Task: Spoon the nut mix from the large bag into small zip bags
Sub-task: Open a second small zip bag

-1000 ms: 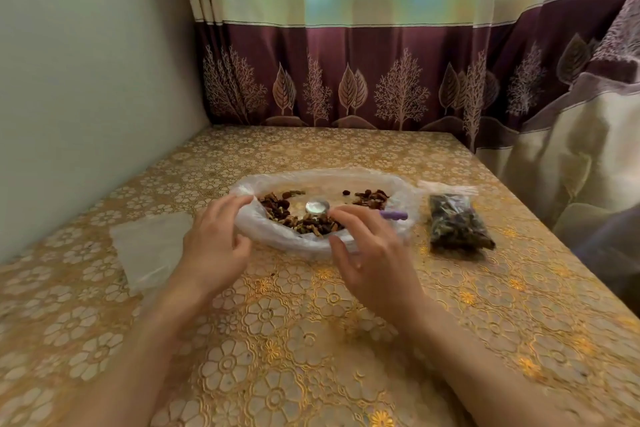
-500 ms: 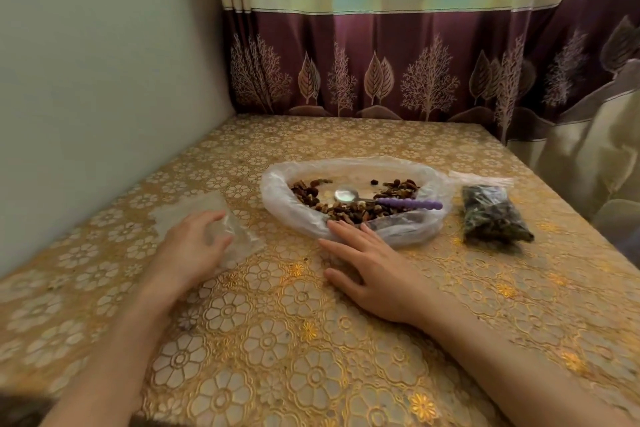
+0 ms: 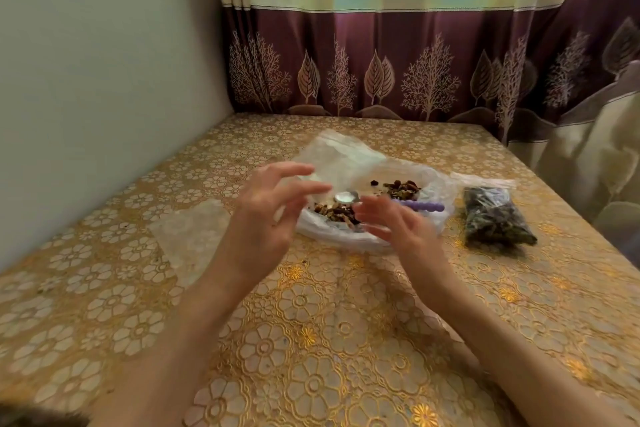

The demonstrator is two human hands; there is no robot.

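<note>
Empty small zip bag (image 3: 341,158) held up over the far-left rim of the large bag (image 3: 438,199), mouth edge tilted toward the tabletop's far side, pinched by the left hand (image 3: 265,222) with fingers loosely curled; right hand (image 3: 398,227) empty, fingers slack, just right of it. Purple-handled spoon (image 3: 420,205) lying in the nut mix (image 3: 337,211), handle toward the right edge, nearer the right hand

Left hand (image 3: 266,218) lifts an empty zip bag (image 3: 332,163) over the large bag (image 3: 429,191) mid-surface; right hand (image 3: 405,229) hovers beside.
</note>
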